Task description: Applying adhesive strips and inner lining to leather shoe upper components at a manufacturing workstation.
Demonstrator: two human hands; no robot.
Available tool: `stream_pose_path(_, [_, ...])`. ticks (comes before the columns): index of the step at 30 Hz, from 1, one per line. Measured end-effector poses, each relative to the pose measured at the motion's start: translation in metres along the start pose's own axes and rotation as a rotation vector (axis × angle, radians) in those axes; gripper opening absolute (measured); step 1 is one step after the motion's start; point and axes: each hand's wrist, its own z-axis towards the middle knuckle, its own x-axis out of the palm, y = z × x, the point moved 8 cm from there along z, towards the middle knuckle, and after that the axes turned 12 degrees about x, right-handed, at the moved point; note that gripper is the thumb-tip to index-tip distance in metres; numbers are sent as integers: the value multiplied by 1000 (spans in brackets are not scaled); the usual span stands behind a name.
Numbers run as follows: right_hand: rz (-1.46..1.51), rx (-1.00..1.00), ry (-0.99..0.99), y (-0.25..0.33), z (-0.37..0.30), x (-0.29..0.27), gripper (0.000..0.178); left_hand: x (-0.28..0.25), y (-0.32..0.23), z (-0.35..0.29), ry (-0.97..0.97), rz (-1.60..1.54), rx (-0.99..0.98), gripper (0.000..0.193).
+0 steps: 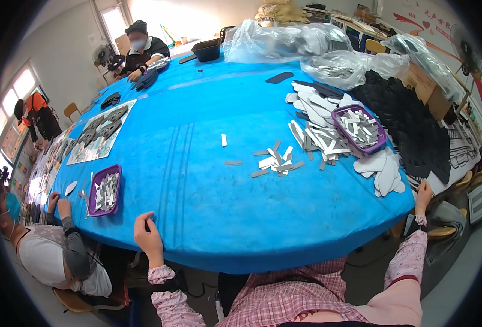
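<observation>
My left hand (149, 238) rests at the near edge of the blue-covered table (208, 218), its fingers loosely bent and apart, with nothing visible in them. Far to the right, my right hand (424, 197) is closed at the lower end of a large heap of black sole-shaped pieces (407, 117), with its fingertips at the edge of a black piece. Left of that hand lie white insole-shaped pieces (385, 171). A small loose pile of grey and white strips (276, 162) lies on the cloth between my hands.
A purple basket of strips (385, 136) stands on the right and another purple basket (120, 191) on the left. Beside the left one sits a person (50, 250); another person (148, 54) works at the far end. Plastic bags (284, 43) and a black bin (207, 52) stand at the back.
</observation>
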Motion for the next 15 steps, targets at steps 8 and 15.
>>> stream_pose_path(8, [208, -385, 374, 323, 23, 3, 36, 4, 0, 2, 57, 37, -45, 15])
stream_pose_path(15, [-112, -1018, 726, 555, -108, 175, 22, 1, 5, 3, 5, 71, 7, 15])
